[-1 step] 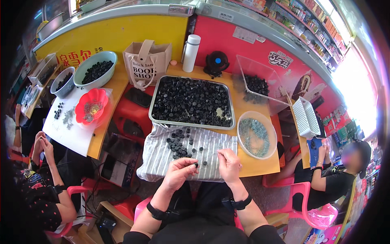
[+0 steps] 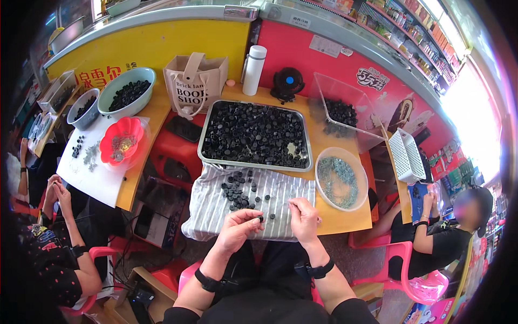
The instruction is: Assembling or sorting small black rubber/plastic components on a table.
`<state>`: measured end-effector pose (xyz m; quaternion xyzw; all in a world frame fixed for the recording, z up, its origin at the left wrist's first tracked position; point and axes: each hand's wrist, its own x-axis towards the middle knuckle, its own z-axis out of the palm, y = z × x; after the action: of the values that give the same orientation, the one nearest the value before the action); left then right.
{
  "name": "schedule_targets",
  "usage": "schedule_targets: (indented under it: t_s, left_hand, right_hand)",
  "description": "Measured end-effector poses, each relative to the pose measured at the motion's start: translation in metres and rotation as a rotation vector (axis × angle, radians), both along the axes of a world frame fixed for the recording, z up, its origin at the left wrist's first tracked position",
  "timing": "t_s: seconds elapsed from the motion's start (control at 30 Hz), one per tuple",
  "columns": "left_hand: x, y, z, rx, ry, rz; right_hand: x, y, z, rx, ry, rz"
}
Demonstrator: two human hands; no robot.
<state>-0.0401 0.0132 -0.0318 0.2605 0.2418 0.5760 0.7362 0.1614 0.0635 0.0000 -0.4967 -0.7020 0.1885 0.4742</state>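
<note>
Between the thumb and fingers of my left hand (image 2: 239, 229) is a small round black plastic part (image 2: 261, 219). My right hand (image 2: 305, 220) is closed in a pinch just to the right; whatever its fingertips hold is too small to name. Both hands are above the near edge of a grey-and-white striped cloth (image 2: 205, 210). Several loose black parts (image 2: 235, 190) lie on that cloth, one of them between my hands. Beyond it, a metal tray (image 2: 253, 163) is heaped with similar black pieces. A round clear tub (image 2: 365, 189) with thin metallic pieces stands to the right.
Farther back are a canvas bag (image 2: 181, 81), a white bottle (image 2: 253, 73), a black fan (image 2: 287, 83) and a clear bin (image 2: 372, 116) of black parts. Left, another table holds a red bowl (image 2: 110, 135) and green basin (image 2: 145, 86). People sit on both sides.
</note>
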Motion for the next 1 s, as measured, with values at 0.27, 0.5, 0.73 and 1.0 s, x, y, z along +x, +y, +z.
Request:
schedule_targets:
  t_s: [0.27, 0.5, 0.73, 1.0]
  left_hand:
    - [-0.001, -0.004, 0.001, -0.019, -0.009, -0.011]
    - [-0.001, 0.0, 0.011, -0.067, -0.016, -0.02]
    - [-0.002, -0.002, 0.003, -0.016, -0.007, 0.001]
    - [-0.002, -0.003, 0.002, -0.025, -0.02, 0.003]
  right_hand:
    - [0.001, 0.001, -0.008, 0.112, -0.022, -0.021]
    - [-0.003, -0.007, -0.011, -0.414, 0.514, 0.026]
    - [-0.011, -0.018, 0.005, -0.135, -0.058, 0.177]
    - [-0.02, -0.023, 0.003, 0.072, -0.314, 0.137]
